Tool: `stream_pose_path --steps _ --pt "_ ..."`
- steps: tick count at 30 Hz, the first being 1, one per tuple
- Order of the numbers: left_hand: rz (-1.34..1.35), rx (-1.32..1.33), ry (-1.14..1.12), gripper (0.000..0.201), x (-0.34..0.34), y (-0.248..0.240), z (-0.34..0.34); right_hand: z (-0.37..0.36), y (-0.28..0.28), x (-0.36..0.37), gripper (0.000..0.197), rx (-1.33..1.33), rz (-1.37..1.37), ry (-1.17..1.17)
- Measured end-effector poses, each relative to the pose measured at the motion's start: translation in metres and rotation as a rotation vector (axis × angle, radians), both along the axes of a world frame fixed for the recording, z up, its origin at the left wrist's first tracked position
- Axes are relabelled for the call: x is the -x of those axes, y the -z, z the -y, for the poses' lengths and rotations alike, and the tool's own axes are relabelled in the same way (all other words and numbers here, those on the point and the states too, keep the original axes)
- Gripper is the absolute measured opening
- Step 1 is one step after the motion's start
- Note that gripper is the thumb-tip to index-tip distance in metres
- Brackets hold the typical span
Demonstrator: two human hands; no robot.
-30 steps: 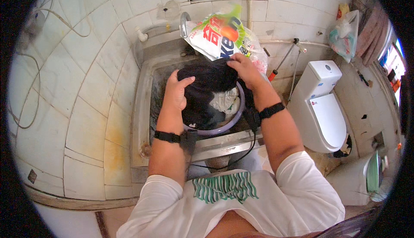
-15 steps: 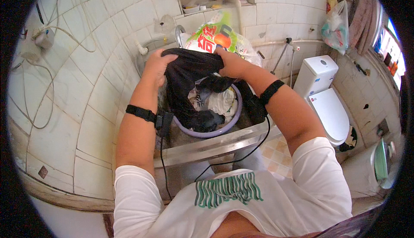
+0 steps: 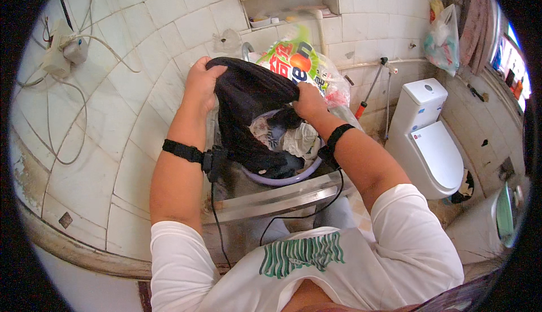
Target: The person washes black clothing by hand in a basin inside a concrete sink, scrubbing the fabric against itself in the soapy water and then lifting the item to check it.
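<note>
A dark black garment is stretched between my two hands, its lower part hanging down into a pale purple basin. My left hand grips its upper left corner, thumb on top. At the other end of the upper edge, my right hand is closed on the cloth, lower than the left. Inside the basin lie a white crumpled cloth and a patterned light cloth, partly covered by the black one. The garment's exact kind cannot be made out.
The basin stands in a metal sink with a raised front edge. Behind it is a green and white printed plastic bag. A white toilet stands to the right. Cables hang on the left wall. Black straps with cords circle both forearms.
My hands have moved slightly farther apart, and the right one has dropped, so the garment's upper edge now slants down to the right. The whole view has shifted a little.
</note>
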State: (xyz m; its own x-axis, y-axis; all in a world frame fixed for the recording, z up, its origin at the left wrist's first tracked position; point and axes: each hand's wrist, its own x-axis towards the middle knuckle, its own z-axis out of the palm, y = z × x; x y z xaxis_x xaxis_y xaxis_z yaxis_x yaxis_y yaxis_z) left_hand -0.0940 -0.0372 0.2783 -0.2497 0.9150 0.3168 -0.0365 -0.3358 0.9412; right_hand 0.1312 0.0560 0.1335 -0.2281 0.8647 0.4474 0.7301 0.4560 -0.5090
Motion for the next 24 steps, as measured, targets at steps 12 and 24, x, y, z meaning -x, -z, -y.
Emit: stream_pose_path --steps 12,24 --pt "0.105 -0.03 -0.153 0.018 0.034 0.003 0.012 -0.048 -0.063 -0.049 0.019 0.002 0.245 -0.051" --pt "0.082 0.047 -0.198 0.013 0.06 0.013 0.007 -0.027 -0.133 -0.085 0.025 0.48 -0.313 -0.261"
